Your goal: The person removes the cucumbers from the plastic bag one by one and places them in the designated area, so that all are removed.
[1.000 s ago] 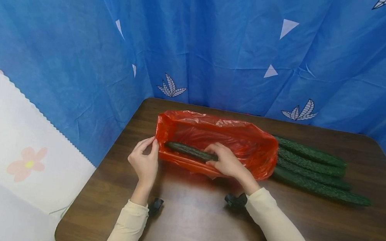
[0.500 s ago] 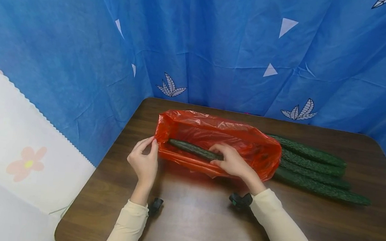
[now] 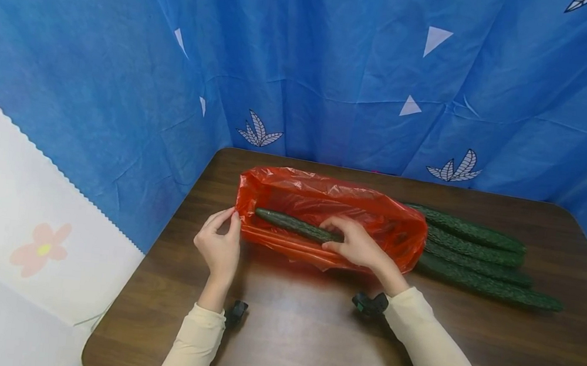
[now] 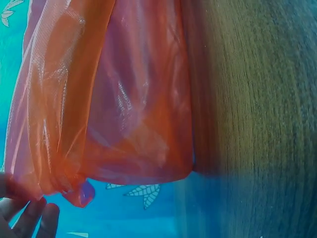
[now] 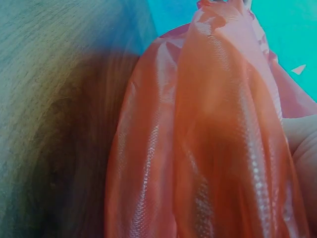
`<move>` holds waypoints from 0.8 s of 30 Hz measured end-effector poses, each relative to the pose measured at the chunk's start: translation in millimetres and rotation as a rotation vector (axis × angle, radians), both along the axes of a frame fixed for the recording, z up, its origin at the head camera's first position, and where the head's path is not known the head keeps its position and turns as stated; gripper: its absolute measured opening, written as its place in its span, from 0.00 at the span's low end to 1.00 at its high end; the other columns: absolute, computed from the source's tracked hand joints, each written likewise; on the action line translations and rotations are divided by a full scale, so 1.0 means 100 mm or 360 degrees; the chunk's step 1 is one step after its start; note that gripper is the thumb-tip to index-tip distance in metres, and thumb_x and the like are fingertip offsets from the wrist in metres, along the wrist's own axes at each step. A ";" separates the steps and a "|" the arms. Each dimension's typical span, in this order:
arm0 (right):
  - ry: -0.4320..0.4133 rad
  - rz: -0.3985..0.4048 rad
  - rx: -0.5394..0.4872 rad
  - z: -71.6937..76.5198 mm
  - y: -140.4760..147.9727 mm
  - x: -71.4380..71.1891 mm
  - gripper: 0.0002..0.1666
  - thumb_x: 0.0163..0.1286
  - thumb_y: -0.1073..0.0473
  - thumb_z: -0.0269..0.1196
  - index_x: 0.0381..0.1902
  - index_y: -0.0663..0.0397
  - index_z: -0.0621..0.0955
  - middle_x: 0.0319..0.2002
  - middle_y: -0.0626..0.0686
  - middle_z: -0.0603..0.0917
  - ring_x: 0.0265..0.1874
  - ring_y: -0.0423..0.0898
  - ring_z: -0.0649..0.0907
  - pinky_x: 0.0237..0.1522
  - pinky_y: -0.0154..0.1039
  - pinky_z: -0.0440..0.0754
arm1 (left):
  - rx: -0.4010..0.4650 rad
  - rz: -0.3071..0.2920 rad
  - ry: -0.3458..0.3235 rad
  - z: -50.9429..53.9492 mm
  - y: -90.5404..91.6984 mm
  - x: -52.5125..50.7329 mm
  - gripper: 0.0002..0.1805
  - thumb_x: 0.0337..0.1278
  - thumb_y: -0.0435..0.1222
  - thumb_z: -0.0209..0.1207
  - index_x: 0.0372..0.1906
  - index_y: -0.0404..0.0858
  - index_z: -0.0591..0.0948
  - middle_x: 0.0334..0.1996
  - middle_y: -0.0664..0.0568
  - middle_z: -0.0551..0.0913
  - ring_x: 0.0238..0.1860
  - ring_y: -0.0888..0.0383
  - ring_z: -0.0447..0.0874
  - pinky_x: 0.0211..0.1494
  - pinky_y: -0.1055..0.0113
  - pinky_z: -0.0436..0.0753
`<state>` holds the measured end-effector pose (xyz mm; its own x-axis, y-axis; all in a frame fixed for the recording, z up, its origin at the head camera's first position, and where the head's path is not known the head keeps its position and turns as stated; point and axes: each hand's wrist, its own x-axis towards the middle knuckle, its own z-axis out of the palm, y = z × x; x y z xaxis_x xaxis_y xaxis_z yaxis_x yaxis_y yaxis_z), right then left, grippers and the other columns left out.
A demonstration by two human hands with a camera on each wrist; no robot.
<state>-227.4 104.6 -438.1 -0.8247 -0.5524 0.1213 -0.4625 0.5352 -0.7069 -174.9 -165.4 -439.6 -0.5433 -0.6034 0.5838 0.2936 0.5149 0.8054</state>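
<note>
A thin red plastic bag [image 3: 325, 187] stands with its wide mouth spread on the table. My left hand [image 3: 220, 249] pinches the bag's rim at its left end between thumb and fingertips; the left wrist view shows these fingers [image 4: 35, 218] at the gathered corner. Inside the bag lies a long dark green cucumber [image 3: 292, 224]. My right hand [image 3: 360, 248] reaches over the bag's front edge and grips the cucumber near its right end. In the right wrist view the bag's wall hides the cucumber and most of that hand [image 5: 304, 148].
Several more cucumbers [image 3: 482, 263] lie side by side right of the bag, their left ends partly behind it. The brown wooden table [image 3: 289, 336] has a blue curtain [image 3: 337, 63] along its back and left. A black wrist device [image 3: 369, 303] hangs below the right wrist.
My right hand and the cucumber have shifted slightly to the right inside the bag. The bag's right end has bulged a little rightward. The left hand keeps its place at the rim.
</note>
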 end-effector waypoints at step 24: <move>0.0194 0.0089 -0.0116 0.38 -0.28 -0.08 0.21 0.59 0.63 0.71 0.51 0.51 0.80 0.44 0.49 0.80 0.44 0.47 0.79 0.51 0.47 0.80 | -0.0087 -0.0012 -0.0060 0.04 0.02 -0.02 0.07 0.53 0.32 0.66 0.35 0.33 0.90 0.33 0.44 0.90 0.34 0.49 0.88 0.44 0.78 0.78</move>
